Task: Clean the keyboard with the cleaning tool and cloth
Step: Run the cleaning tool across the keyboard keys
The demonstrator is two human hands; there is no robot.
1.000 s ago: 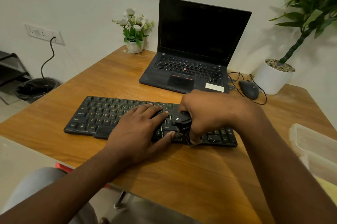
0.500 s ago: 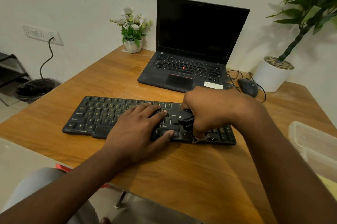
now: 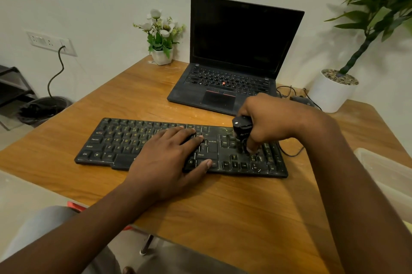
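Cleaning tool [image 3: 242, 131] upright in right hand [image 3: 270, 121], keyboard [image 3: 124, 140] crosswise

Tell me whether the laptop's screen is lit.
No, the laptop stands open at the back of the table, but its screen is fully black.

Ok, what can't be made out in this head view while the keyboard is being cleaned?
- Working tip of the cleaning tool: hidden by the right hand.
- Keys in the middle of the keyboard: covered by the left hand.
- Mouse: mostly behind the right wrist.
- Plastic container: cut off by the right edge.
- Cloth: not in view.
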